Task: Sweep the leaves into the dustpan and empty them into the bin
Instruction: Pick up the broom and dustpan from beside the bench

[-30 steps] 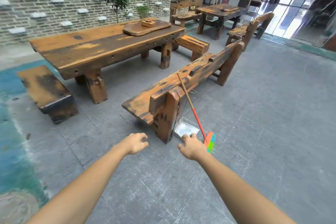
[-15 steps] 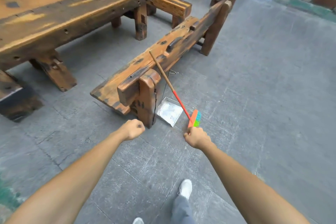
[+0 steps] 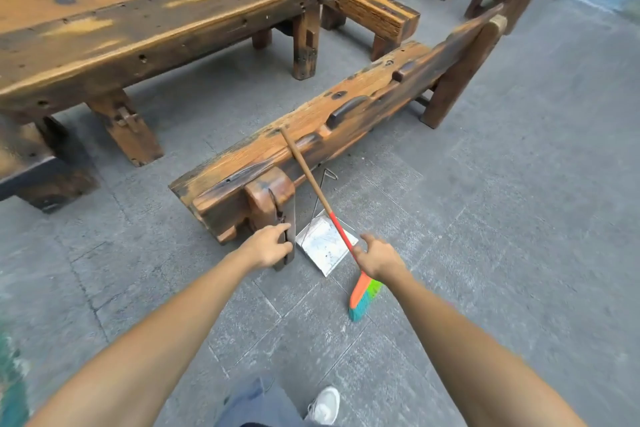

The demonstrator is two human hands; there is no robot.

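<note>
Nearest, right hand [image 3: 379, 256] loosely curled beside broom [image 3: 332, 218], not clearly gripping; left hand [image 3: 268, 246] closing on dustpan handle [image 3: 294, 218]. Beyond, metal dustpan [image 3: 323, 246] on floor, broom propped against wooden bench [image 3: 346, 111] for reach.

There is a single view, from a wide-angle camera worn on the person's head. It looks forward and steeply down at the grey stone floor [image 3: 485, 218], with both forearms reaching in from the bottom corners toward the centre of the frame. The nearest wooden bench [image 3: 329, 128] sits close, mid-frame; straight edges bow near the borders, probably from lens distortion. The upper right of the frame is washed out.
</note>
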